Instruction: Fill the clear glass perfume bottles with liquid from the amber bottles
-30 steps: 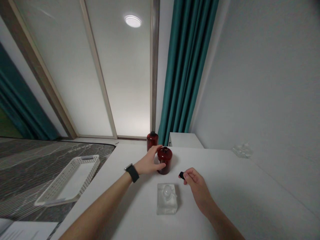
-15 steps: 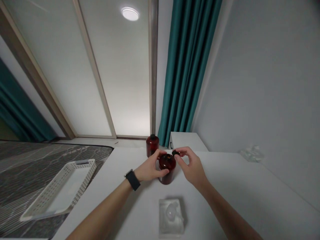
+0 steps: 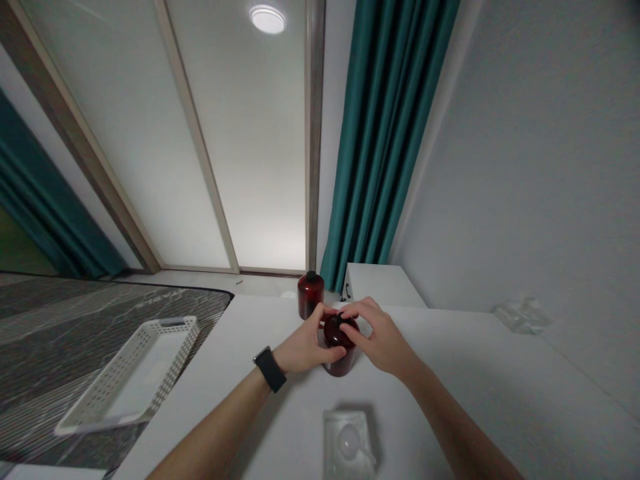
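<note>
A dark red-brown bottle (image 3: 339, 360) stands upright on the white table (image 3: 280, 427). My left hand (image 3: 306, 343), below a black wristwatch (image 3: 270, 369), wraps round its side and shoulder. At the bottle's mouth, my right hand (image 3: 383, 337) pinches a black cap (image 3: 343, 319) between thumb and fingers. The cap sits on the neck; whether its thread is engaged I cannot tell. Just behind the left hand is a second red-brown bottle (image 3: 311, 293) with a black cap on it.
Nearer to me on the table is a clear plastic package (image 3: 350, 460) with a round pale piece in it. Crumpled clear plastic (image 3: 523, 315) lies at the right by the wall. A white perforated basket (image 3: 173, 370) is at the left, beside the table. A white cabinet (image 3: 383, 280) stands behind.
My right hand has brought the black cap leftward from beside the bottle onto its mouth. The left hand keeps its hold. The whole view has shifted slightly.
</note>
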Motion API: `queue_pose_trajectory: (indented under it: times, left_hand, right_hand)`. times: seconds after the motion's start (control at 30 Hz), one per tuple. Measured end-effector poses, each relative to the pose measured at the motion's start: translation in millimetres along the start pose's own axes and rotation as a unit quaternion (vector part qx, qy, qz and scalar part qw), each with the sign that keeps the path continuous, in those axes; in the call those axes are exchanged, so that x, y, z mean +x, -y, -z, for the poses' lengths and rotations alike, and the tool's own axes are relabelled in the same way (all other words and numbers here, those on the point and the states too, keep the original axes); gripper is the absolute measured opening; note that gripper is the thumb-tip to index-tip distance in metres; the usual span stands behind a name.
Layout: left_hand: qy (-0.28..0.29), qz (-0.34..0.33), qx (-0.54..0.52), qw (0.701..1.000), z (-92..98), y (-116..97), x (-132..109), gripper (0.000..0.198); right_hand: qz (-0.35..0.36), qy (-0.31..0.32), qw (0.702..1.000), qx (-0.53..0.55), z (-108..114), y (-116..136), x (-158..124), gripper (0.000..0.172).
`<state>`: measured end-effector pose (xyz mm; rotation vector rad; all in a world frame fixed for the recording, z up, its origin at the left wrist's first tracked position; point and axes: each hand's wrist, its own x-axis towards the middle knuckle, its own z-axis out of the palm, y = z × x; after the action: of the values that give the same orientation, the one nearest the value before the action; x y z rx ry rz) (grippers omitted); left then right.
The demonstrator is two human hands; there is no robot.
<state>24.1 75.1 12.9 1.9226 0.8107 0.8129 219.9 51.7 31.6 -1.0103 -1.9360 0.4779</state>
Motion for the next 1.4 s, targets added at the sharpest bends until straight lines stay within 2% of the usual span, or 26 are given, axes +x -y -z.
queue_pose_trajectory:
  times: [0.17, 0.3, 0.47, 0.63, 0.77, 0.87, 1.0, 1.2, 1.27, 1.33, 1.4]
  left_hand:
    - [-0.005, 0.004, -0.004, 1.0, -2.2, -1.1, -1.5, 0.054]
    - [-0.012, 0.019, 0.001, 1.0, -2.5, 1.6, -2.8, 0.056]
    - [-0.024, 0.03, 0.0, 0.999, -8.3, -2.2, -5.2, 0.054]
    - [-0.074, 0.052, 0.031, 0.995, -19.6, -10.8, -8.9, 0.05]
    - [-0.085, 0.077, 0.048, 0.992, -22.0, -15.6, -9.5, 0.054]
    - [-0.082, 0.08, 0.036, 0.993, -21.3, -18.0, -8.8, 0.054]
    - [-0.086, 0.074, 0.012, 0.994, -24.0, -17.5, -7.8, 0.05]
    - [-0.129, 0.093, 0.036, 0.987, -28.9, -14.8, -8.4, 0.058]
    - [-0.109, 0.088, 0.045, 0.989, -22.3, -17.7, -9.5, 0.06]
    - [-0.061, 0.08, 0.048, 0.994, -10.8, -21.3, -10.6, 0.061]
    - [-0.007, 0.085, 0.055, 0.995, 2.0, -23.7, -11.2, 0.05]
  right_hand:
    - [0.017, 0.052, 0.998, -0.027, 13.6, 7.3, 0.1, 0.019]
    - [0.019, 0.032, 0.999, -0.034, 17.9, 12.2, -1.3, 0.018]
    - [0.047, 0.041, 0.998, -0.007, 10.8, 13.7, -2.9, 0.038]
    - [0.048, 0.035, 0.998, -0.008, 8.3, 14.2, -2.7, 0.033]
    - [0.014, 0.016, 0.999, -0.024, 15.2, 11.7, -2.9, 0.026]
    - [0.002, 0.007, 1.0, -0.01, 18.5, 9.6, -3.5, 0.032]
    - [0.012, 0.046, 0.999, 0.016, 17.4, 9.7, -3.4, 0.037]
    - [0.011, 0.019, 1.0, -0.001, 10.7, 7.8, -3.7, 0.02]
    - [0.017, 0.026, 1.0, 0.006, 11.0, 5.7, -3.8, 0.018]
    - [0.022, 0.04, 0.999, 0.01, 13.7, 3.6, -3.4, 0.018]
    - [0.022, 0.055, 0.998, 0.013, 17.6, 2.1, -2.5, 0.017]
